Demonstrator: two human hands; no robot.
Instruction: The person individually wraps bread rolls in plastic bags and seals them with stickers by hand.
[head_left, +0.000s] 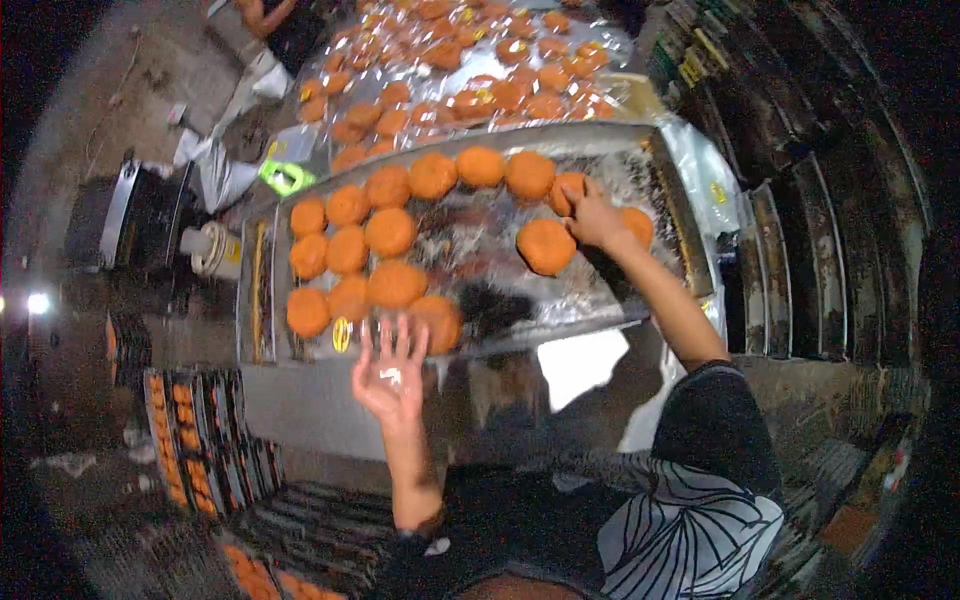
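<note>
A metal tray (600, 290) lined with shiny film holds several round orange buns (390, 232), most in rows on its left half. My right hand (592, 216) reaches over the tray's right side with its fingers on a bun (566, 190) near the far edge. Just left of that hand a single bun (545, 246) lies apart. My left hand (390, 372) hovers palm up at the tray's near edge, fingers spread and holding nothing, close to the nearest bun (437, 322).
A second film-covered tray (470, 70) full of orange buns lies beyond. Dark stacked racks (800, 260) stand at the right, and more racks with buns (185, 440) at the lower left. A person's arm (262, 14) shows at the top left.
</note>
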